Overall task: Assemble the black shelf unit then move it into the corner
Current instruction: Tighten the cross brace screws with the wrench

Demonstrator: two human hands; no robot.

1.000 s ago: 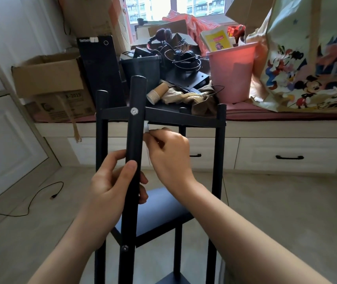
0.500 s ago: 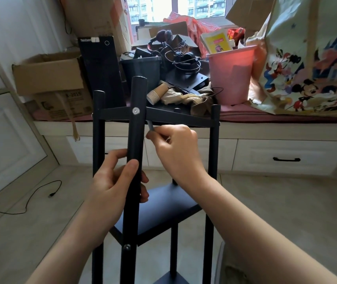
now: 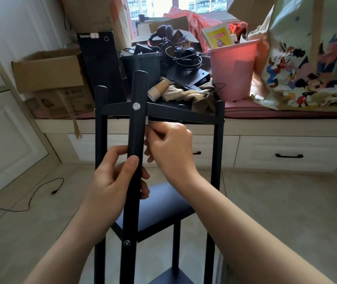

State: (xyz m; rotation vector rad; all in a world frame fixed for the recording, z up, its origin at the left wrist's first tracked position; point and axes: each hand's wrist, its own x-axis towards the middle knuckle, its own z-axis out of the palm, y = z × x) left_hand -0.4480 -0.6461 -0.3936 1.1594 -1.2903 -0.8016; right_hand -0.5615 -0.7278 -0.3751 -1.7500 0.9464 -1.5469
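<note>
The left hand point(image 3: 112, 181) grips the near post point(image 3: 136, 130) of the black shelf unit point(image 3: 163, 111), standing upright at centre frame. At two o'clock from it, the right hand point(image 3: 169, 146) pinches a small metal tool point(image 3: 147, 121) against that post under the top shelf.

My left hand point(image 3: 112, 181) was curled round the post, thumb pressed flat up its near face. My right hand point(image 3: 171, 148) sat higher and just beside it, fingers folded, pinching a small metal piece.
</note>
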